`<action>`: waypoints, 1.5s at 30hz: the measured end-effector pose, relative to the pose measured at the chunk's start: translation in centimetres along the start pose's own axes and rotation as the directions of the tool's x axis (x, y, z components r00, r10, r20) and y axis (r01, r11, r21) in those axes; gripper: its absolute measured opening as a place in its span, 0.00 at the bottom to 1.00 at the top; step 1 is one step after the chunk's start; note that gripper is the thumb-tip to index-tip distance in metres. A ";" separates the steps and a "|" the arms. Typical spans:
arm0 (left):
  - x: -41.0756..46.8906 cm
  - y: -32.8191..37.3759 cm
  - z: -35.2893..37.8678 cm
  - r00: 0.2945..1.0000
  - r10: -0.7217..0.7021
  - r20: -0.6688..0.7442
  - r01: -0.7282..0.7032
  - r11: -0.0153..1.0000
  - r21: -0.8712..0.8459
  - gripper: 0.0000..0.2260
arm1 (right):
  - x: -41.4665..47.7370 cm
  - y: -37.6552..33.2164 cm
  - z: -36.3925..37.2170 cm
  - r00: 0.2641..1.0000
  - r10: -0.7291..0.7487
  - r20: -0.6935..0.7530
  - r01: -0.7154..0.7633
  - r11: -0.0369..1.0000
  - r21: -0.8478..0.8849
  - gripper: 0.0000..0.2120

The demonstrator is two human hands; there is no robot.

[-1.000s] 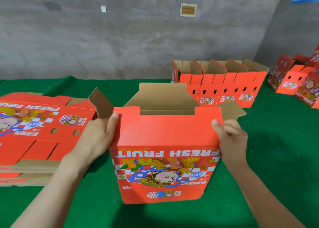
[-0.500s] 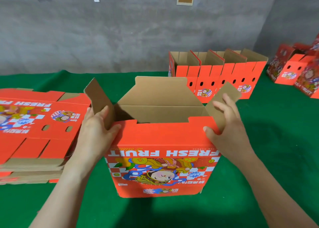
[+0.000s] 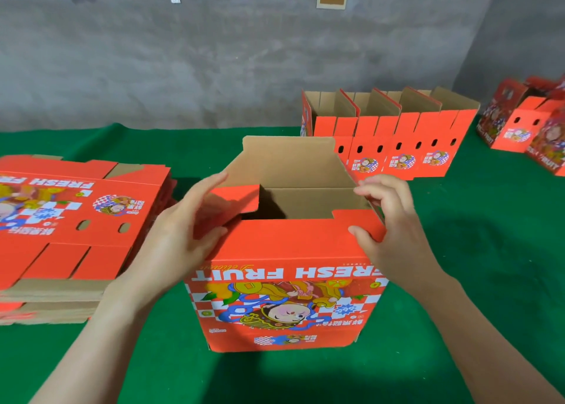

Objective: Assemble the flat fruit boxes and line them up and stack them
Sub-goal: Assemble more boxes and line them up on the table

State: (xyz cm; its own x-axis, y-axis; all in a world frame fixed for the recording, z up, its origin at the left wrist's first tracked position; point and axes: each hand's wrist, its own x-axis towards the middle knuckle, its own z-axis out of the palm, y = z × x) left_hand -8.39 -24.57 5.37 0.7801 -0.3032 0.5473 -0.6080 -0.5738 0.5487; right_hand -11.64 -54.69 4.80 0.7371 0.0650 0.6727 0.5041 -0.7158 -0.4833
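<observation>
The box (image 3: 284, 256) before me stands upright on the green cloth (image 3: 458, 266). It is red, and its "FRESH FRUIT" lettering and cartoon figure are upside down from where I stand. The top is open and the inside is plain brown. Its back flap (image 3: 290, 162) stands up, and the left side flap (image 3: 232, 200) leans inward under the flat fingers of my left hand (image 3: 186, 229). My right hand (image 3: 388, 220) pinches the right top corner. At my left lies a stack of flat boxes (image 3: 70, 220), printed face up. Behind and to the right, a row of assembled boxes (image 3: 397, 146) stands side by side, tops open. More red boxes (image 3: 519, 128) sit at the far right.
</observation>
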 end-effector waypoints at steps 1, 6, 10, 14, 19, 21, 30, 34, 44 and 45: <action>0.3 -0.2 -0.3 0.999 -0.006 0.041 0.005 1.000 0.028 0.37 | 0.0 0.0 0.0 1.000 0.006 0.009 -0.006 1.000 0.009 0.29; 3.0 0.1 -0.5 0.994 -0.048 0.098 0.029 0.982 0.187 0.23 | 0.3 0.1 0.1 1.000 0.022 0.022 -0.022 1.000 0.012 0.30; 5.7 0.1 0.8 0.965 -0.256 0.063 0.219 0.910 0.352 0.31 | 0.2 0.0 0.1 0.998 0.052 0.038 -0.054 0.997 0.046 0.37; 7.2 -0.4 2.5 0.935 -0.322 0.151 0.218 0.854 0.472 0.39 | 0.0 0.2 -0.3 0.989 0.130 0.071 -0.133 0.991 0.033 0.47; 7.6 -1.0 2.6 0.930 -0.342 0.137 0.245 0.852 0.462 0.41 | -0.7 -0.1 -0.3 0.980 0.151 0.126 -0.157 0.987 0.042 0.30; 7.4 -1.1 2.4 0.942 -0.313 0.124 0.234 0.874 0.426 0.42 | -0.7 -0.1 -0.1 0.980 0.154 0.127 -0.160 0.986 0.039 0.21; 5.2 -0.3 0.8 0.980 -0.173 0.094 0.177 0.984 -0.034 0.11 | -0.2 0.2 -0.2 0.995 0.074 0.065 -0.073 0.997 -0.017 0.08; 4.1 0.4 0.9 0.976 -0.204 0.070 0.201 0.978 0.051 0.19 | 0.0 -0.3 -0.3 0.994 0.093 0.056 -0.092 0.996 -0.020 0.05; 4.6 0.3 1.0 0.894 -0.369 0.256 0.263 0.892 0.368 0.34 | 6.0 -0.2 0.2 0.825 0.180 0.536 -0.090 0.978 -0.190 0.05; 4.7 0.3 1.1 0.884 -0.382 0.268 0.259 0.879 0.400 0.37 | 6.3 -0.1 0.5 0.779 0.240 0.580 -0.121 0.964 -0.236 0.07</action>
State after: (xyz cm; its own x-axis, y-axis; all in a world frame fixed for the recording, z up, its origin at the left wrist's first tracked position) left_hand -4.74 -26.99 7.46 0.9618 -0.2529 0.1052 -0.2739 -0.8871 0.3715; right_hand -6.84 -53.82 8.75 0.9558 0.2819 0.0833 0.2905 -0.8621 -0.4151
